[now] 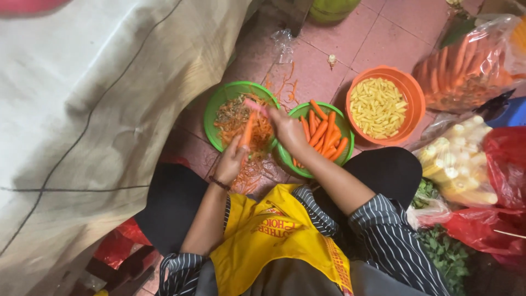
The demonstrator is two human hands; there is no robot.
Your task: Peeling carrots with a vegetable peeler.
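1. Head view: left hand (230,161) closed around the lower end of a carrot (246,131), held upright over the green bowl of peelings (219,98), so shavings drop straight in.
2. Right hand (286,127) clenched on a pink-handled peeler (256,107), which sits at the carrot's top end; the blade itself is too small to make out.
3. Both hands work just above the rim gap between the two green bowls. The person sits low on the tiled floor (383,33), knees spread, bowls between them for short reach.
4. Green bowl of peeled carrots (346,151) sits just right of the peelings bowl, under the right wrist; finished pieces are kept apart from waste.
5. Orange bowl of yellow cut pieces (411,90) lies farther right, separate from the carrots.
6. Clear bag of carrots (466,71) at upper right; bag of pale baby corn (460,164) and red bags (504,159) along the right side, greens (446,255) below.
7. Yellow apron (274,241) covers the lap; pale cloth (82,109) fills the left.
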